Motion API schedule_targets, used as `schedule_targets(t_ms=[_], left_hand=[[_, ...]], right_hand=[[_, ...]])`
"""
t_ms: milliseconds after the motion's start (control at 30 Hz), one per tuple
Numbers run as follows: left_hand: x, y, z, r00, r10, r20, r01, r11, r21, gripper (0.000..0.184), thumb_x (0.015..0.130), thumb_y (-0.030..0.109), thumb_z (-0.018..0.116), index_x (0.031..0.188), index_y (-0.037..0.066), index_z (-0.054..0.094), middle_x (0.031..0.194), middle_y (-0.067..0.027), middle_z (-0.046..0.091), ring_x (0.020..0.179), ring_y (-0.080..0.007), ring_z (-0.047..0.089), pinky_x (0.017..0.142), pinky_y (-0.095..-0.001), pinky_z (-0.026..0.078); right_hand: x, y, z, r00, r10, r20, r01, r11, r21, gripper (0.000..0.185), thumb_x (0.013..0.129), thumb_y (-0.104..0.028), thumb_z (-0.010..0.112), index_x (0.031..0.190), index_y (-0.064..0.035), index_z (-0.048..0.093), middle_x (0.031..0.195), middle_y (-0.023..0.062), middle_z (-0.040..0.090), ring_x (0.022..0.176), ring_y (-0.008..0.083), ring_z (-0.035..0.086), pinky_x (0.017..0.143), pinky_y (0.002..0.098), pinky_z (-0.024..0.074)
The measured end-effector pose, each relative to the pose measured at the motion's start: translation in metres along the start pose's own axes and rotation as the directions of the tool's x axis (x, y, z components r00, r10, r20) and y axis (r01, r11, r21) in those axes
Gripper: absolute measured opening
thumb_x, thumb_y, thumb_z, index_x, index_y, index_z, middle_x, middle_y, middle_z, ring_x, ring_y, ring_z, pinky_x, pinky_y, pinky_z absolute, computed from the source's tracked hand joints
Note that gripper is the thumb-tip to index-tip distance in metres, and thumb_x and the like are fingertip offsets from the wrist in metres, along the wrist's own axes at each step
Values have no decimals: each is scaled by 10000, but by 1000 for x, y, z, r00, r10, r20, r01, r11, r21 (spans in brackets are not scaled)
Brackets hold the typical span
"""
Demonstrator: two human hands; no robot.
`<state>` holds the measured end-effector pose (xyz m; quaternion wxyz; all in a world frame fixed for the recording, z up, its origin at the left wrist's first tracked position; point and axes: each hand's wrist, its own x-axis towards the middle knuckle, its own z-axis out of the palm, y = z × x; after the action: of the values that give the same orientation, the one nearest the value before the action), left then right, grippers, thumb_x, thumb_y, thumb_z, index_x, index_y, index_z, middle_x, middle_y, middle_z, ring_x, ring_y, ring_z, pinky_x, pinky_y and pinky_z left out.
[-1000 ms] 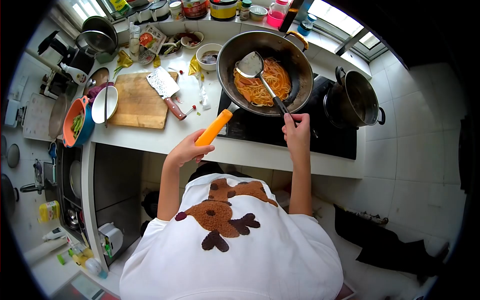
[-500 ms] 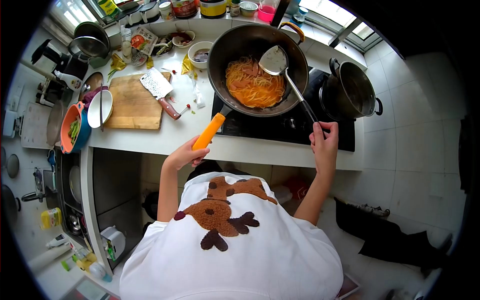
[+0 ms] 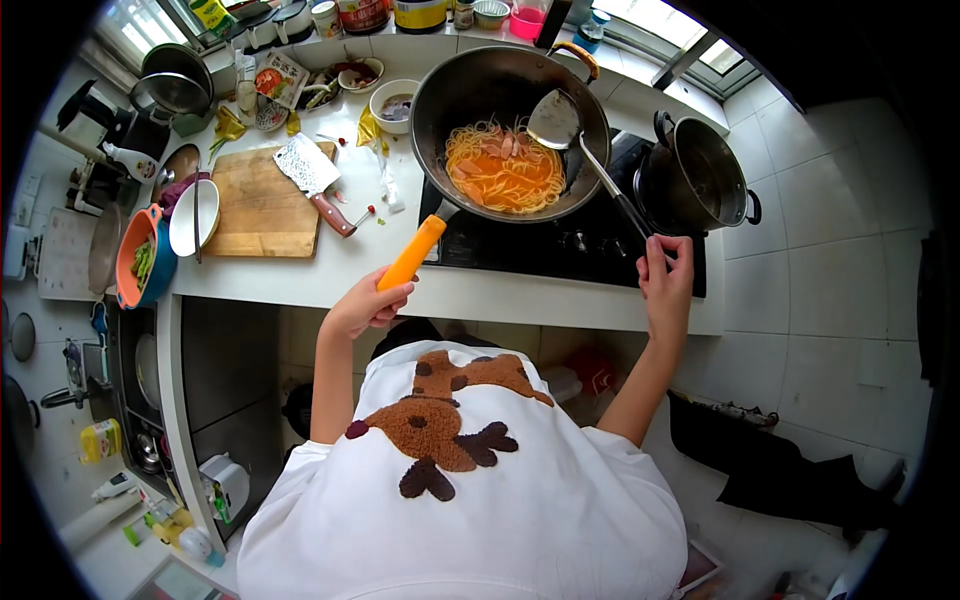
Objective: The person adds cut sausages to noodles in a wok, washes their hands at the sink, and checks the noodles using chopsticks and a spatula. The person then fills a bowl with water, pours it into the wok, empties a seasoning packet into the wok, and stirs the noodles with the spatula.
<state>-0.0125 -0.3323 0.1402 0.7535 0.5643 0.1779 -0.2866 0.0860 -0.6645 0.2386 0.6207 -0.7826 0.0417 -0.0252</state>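
Observation:
My left hand (image 3: 368, 304) is closed round the orange handle (image 3: 413, 253) of a large dark wok (image 3: 430, 105) over the black cooktop (image 3: 520, 246). Noodles (image 3: 505, 178) in orange-red sauce, topped with pinkish pieces, lie in the wok. Fingers closed, my right hand (image 3: 666, 275) grips the black end of a metal spatula (image 3: 555, 120). The spatula's blade is inside the wok, at the right of the noodles, and its shaft crosses the wok's right rim.
A dark pot (image 3: 705, 172) stands right of the wok. To the left are a cutting board (image 3: 262, 205), a cleaver (image 3: 307, 163), a white bowl (image 3: 193, 217) with chopsticks and an orange basket (image 3: 140, 257). A small bowl (image 3: 392, 107) sits behind, near jars on the sill.
The spatula has moved from the noodles' upper left to their right side, and my right hand has gone right with it. The noodles look more gathered. My left hand still holds the handle.

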Motion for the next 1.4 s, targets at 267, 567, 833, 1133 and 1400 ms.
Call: schedule_targets(t_ms=[267,567,833,1133,1400], left_hand=[[-7,20,5,1000,27,-14,-27,1000,15,264,809,233,590,985,78,471,618,52,391,431,4,296,351,-135,214],[-7,33,3,999,39,2,-39,999,15,282,822,229,579,1035,71,485,600,59,384,398,15,280,334,-131,190],[-1,16,0,945,233,-229,-248,968,-38,326,879,242,485,1127,30,466,869,-67,582,720,-97,550,617,-215,449],[-48,31,23,759,596,-264,-518,797,310,299,924,207,395,1078,-12,528,991,-88,588,922,-136,542,824,-254,410],[-86,18,-2,834,336,-437,-432,891,-138,296,903,258,406,1008,7,521,777,-13,573,349,-27,405,280,-165,351]], right_hand=[[7,3,5,998,64,6,-64,998,20,131,881,-205,489,882,-85,437,586,0,442,416,11,288,367,152,191],[-3,9,16,972,233,33,-234,947,221,158,898,-236,455,882,-89,399,594,17,461,419,36,334,370,167,231],[-42,18,70,957,167,235,-285,675,681,184,914,-242,426,985,-76,396,710,53,468,511,87,389,452,204,285],[-89,-16,140,674,-37,738,-544,650,530,349,920,-220,404,1176,-23,273,798,49,412,632,119,439,560,225,363],[-123,2,238,282,-130,951,-596,752,280,300,923,-187,378,1144,-8,282,826,49,448,695,116,485,632,230,411]])
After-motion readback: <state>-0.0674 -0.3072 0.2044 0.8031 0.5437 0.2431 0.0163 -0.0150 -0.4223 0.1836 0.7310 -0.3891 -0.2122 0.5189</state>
